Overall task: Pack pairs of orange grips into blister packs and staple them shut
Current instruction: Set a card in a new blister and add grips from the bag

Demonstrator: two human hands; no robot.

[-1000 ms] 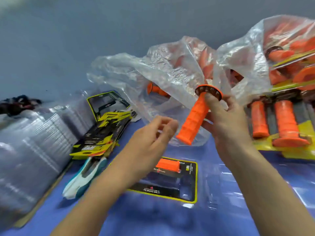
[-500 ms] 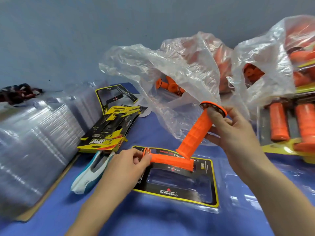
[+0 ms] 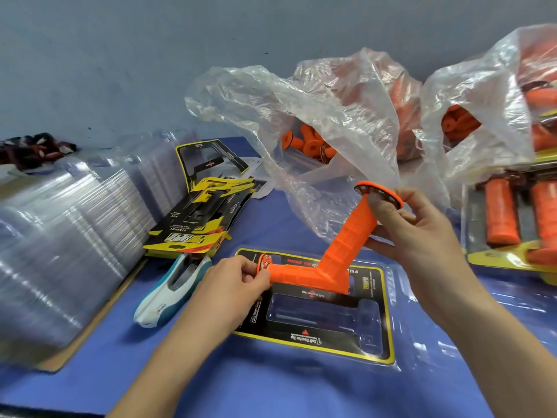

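The left hand (image 3: 232,285) pinches the flanged end of the lying grip (image 3: 301,274), thumb and fingers curled round the printed flange. This grip sits in the upper pocket of the blister pack (image 3: 388,312). Its long axis runs sideways, with the flange at the left hand and the plain end pointing away toward the right hand's side.

The right hand (image 3: 422,236) is clamped on the tilted grip (image 3: 349,236) just under its flange, with the thumb on the barrel and the fingers behind. This grip's long axis slants, with the flange up at the right hand and the plain end pointing down toward the left hand's side. That end comes down at the plain end of the lying grip; whether the two touch cannot be told. The lower pocket (image 3: 325,318), nearer the person than both hands, holds nothing.

The pack lies flat on a blue bench (image 3: 271,387). Just outside the left hand lies a blue and white stapler (image 3: 171,291). Beyond it are a heap of yellow and black cards (image 3: 196,230) and stacks of clear shells (image 3: 60,236). Beyond both hands a crumpled clear bag (image 3: 316,116) holds more orange grips. A second bag (image 3: 482,101) stands past the right hand, with filled packs (image 3: 512,215) beside that hand. A plain grey-blue wall (image 3: 120,55) closes the back.
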